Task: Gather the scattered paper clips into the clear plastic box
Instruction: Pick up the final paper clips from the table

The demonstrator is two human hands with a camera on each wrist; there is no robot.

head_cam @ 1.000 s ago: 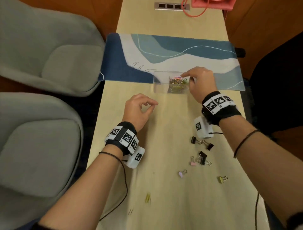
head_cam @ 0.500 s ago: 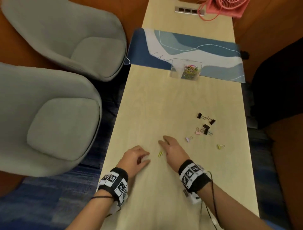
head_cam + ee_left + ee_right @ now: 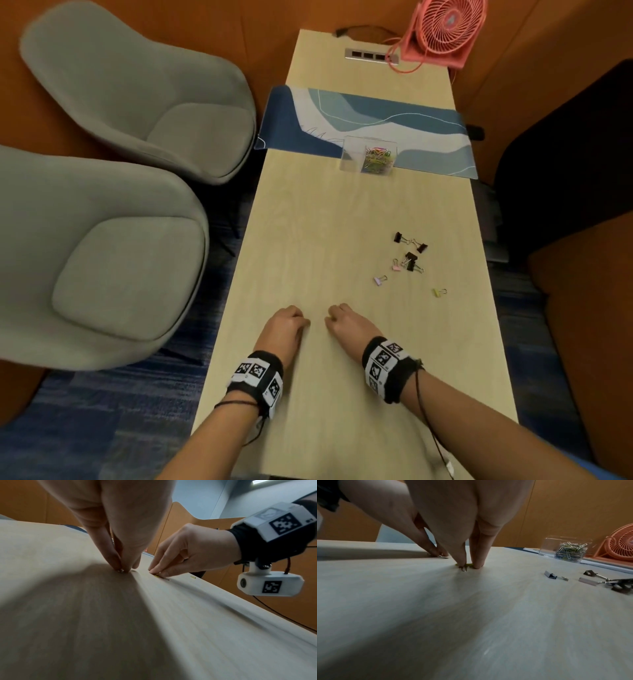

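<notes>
Picking is the step in hand: both hands are down on the near end of the table (image 3: 342, 212), each working a loose clip off the flat wood. The right hand (image 3: 346, 323) has thumb and fingertips (image 3: 476, 563) closed onto a yellow-green paper clip (image 3: 468, 565) that lies flat on the surface. The left hand (image 3: 286, 323), just beside it, pinches at a silvery clip (image 3: 436, 556) in the same way (whether either clip is off the table yet, I cannot tell).

Next, I judge, each clip needs an edge tipped up so the pinch can close under the wire, then a long carry to the clear plastic box (image 3: 370, 156), which stands well away at the far end, on the near edge of a blue desk mat (image 3: 298, 116).

That box already holds a tangled heap of coloured paper clips (image 3: 376, 159) piled toward its right side. These are thin bent wire, light and likely to slide under a fingertip.

Black and pastel binder clips (image 3: 409, 258) lie scattered to the right; they are not paper clips and look to be left alone.
</notes>
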